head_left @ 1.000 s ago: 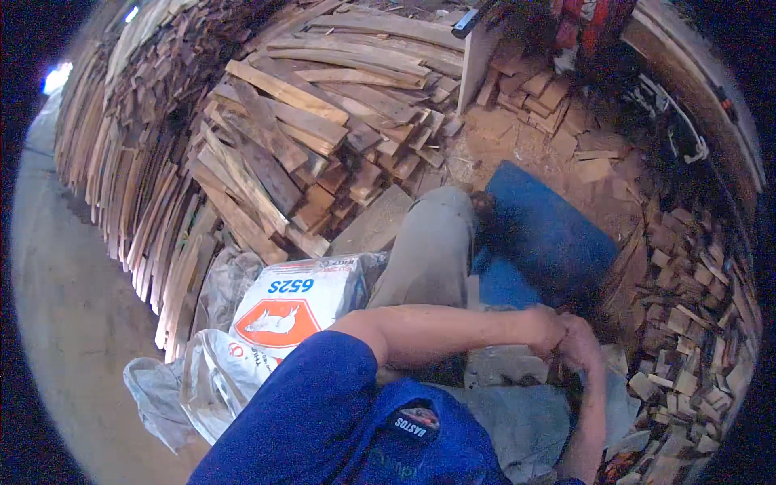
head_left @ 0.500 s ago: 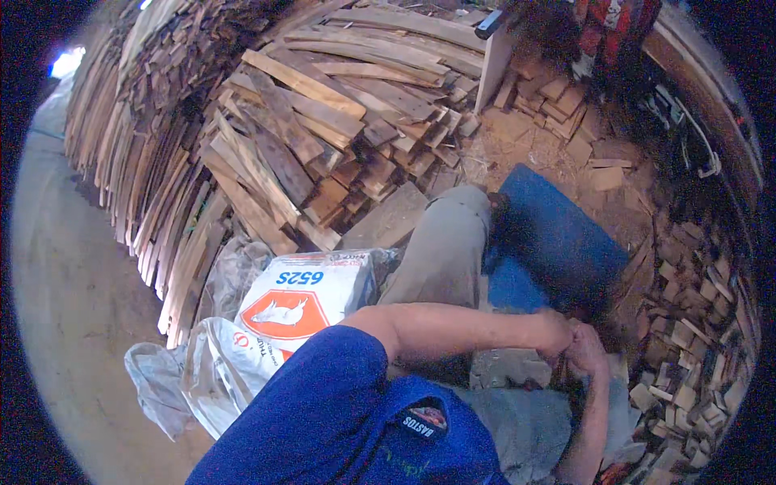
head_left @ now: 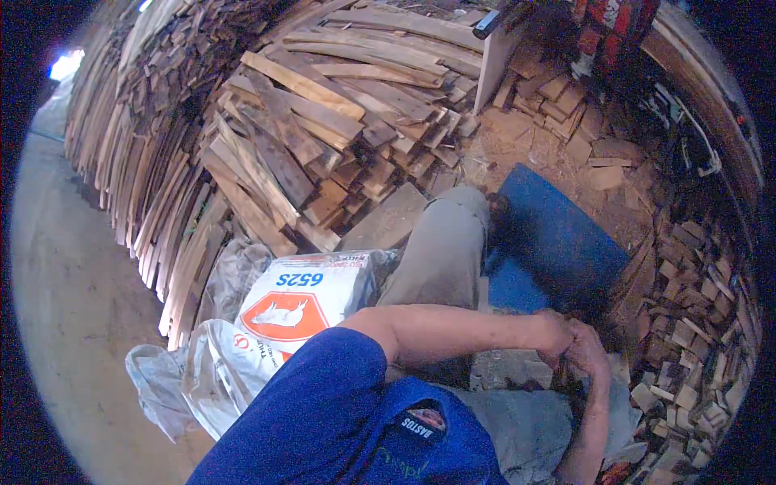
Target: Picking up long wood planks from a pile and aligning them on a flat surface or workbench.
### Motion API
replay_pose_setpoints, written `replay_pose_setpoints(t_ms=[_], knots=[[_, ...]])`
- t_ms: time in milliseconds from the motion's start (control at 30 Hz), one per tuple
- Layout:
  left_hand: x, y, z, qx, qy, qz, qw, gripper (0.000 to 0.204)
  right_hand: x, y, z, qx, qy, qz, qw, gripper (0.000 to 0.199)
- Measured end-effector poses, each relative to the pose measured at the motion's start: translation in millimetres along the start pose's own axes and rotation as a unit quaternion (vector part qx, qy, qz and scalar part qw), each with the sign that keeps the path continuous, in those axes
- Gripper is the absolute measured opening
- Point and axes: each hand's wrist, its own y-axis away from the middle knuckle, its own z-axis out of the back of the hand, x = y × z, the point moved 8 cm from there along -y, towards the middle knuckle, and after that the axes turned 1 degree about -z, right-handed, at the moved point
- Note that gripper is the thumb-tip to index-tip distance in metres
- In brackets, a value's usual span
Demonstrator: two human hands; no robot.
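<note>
My left hand [head_left: 553, 333] reaches across from the left, at the end of a bare forearm under a blue sleeve. My right hand [head_left: 587, 347] comes up from the lower right and meets it. The two hands touch above my lap, fingers curled in. Whatever is between them, if anything, is too dark and small to tell. Just beyond the hands lies a flat blue panel [head_left: 525, 271], its middle in deep shadow. My bent leg in grey trousers [head_left: 440, 250] stretches forward to the left of the panel.
White printed sacks [head_left: 311, 279] and clear plastic [head_left: 158, 388] lie at my left. Long planks [head_left: 315, 105] are heaped ahead, with a tall stack of slats [head_left: 153, 186] further left. Short wood blocks [head_left: 687, 356] cover the right side. A red machine [head_left: 610, 28] stands at the far right.
Both hands stay together in nearly the same place, with only a slight shift. More of the blue panel shows now behind them.
</note>
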Motion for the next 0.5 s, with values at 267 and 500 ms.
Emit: replay_pose_setpoints(t_ms=[267,500], knots=[[-8,2,4,-0.086,-0.027,-0.067,0.994,0.019,7,1,5,0.005,0.023,-0.02,1.0,0.025],[-7,3,3,-0.059,-0.026,-0.054,0.996,0.019,16,2,5,-0.008,0.034,0.035,0.999,0.022]])
